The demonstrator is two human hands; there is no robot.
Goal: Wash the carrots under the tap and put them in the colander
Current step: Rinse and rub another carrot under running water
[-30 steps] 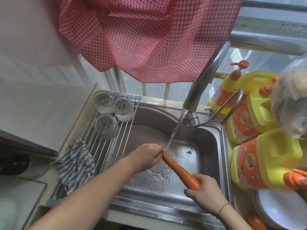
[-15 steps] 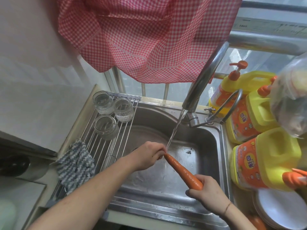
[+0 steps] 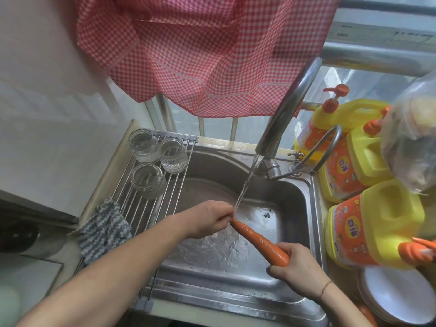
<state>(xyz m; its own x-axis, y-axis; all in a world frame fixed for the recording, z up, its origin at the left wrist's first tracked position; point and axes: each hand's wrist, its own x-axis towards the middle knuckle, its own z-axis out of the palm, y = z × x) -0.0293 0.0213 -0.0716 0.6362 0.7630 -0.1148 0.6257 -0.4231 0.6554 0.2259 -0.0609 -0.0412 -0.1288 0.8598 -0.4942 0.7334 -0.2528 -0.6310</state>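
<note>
An orange carrot (image 3: 258, 241) slants over the steel sink (image 3: 304, 208), its thin tip up-left under the running stream from the tap (image 3: 286, 109). My left hand (image 3: 208, 218) pinches the thin tip where the water lands. My right hand (image 3: 296, 265) grips the thick end near the sink's front right. Part of another carrot (image 3: 365, 313) shows at the bottom right edge. No colander is in view.
A roll-up wire rack (image 3: 141, 208) covers the sink's left side, carrying three glass jars (image 3: 146, 178) and a knitted cloth (image 3: 103, 230). Yellow detergent jugs (image 3: 377, 223) crowd the right counter, white plates (image 3: 398, 296) below them. A red checked curtain (image 3: 203, 48) hangs above.
Both hands and the carrot shifted slightly; my left hand slid along the tip under the stream, and water again splashes across the sink floor.
</note>
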